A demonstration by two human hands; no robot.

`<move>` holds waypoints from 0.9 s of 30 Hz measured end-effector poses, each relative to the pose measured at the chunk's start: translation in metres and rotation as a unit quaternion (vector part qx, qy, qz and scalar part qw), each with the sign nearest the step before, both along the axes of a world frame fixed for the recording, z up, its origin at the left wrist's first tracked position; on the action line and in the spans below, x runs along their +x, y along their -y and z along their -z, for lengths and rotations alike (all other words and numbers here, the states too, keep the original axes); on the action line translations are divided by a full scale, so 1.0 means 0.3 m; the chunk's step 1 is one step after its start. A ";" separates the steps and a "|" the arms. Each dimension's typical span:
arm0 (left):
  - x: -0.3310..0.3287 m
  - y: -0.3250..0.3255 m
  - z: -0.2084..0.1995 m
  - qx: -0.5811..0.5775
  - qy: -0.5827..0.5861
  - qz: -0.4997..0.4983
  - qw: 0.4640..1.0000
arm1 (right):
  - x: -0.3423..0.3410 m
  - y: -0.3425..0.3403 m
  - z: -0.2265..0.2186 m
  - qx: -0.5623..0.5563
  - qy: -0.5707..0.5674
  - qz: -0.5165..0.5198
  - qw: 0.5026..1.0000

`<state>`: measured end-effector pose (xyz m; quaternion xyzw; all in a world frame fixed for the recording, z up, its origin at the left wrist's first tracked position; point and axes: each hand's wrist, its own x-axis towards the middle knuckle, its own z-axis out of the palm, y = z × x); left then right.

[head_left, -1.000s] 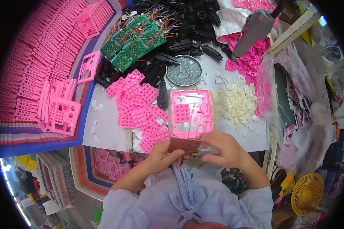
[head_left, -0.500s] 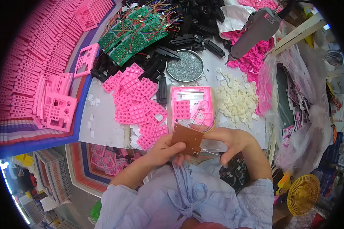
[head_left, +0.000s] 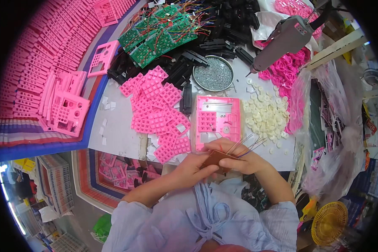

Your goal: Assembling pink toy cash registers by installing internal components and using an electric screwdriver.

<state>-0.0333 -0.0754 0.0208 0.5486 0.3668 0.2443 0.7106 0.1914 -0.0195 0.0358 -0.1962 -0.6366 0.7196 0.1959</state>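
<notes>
A small brown circuit board (head_left: 217, 160) with thin coloured wires (head_left: 248, 143) is held between both hands near the table's front edge. My left hand (head_left: 192, 169) grips its left side and my right hand (head_left: 240, 158) holds its right side, fingers over the top. Just beyond the hands a pink plastic case shell (head_left: 218, 121) lies open-side up on the white table (head_left: 117, 134). A heap of pink keypad grids (head_left: 157, 107) lies to the left of the shell.
Small white buttons (head_left: 266, 114) are piled right of the shell. Behind it sit a round metal dish of screws (head_left: 213, 76), a hanging grey electric screwdriver (head_left: 281, 40), green circuit boards (head_left: 157, 35) and black parts (head_left: 222, 21). Stacks of pink shells (head_left: 38, 71) fill the left.
The brown board has tilted edge-on and sunk slightly toward my body. Both hands have closed in around it, and the wires now fan out over my right hand.
</notes>
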 end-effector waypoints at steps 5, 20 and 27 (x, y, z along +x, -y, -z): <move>0.007 0.009 0.017 -0.058 0.013 -0.046 0.997 | -0.008 0.011 0.008 -0.119 0.004 0.056 0.991; 0.005 0.083 0.092 -0.129 0.157 -0.143 0.969 | -0.072 -0.262 0.052 0.055 0.206 0.183 0.960; -0.109 0.050 -0.022 0.093 -0.149 -0.029 0.984 | -0.133 -0.310 0.059 0.148 0.272 0.139 0.941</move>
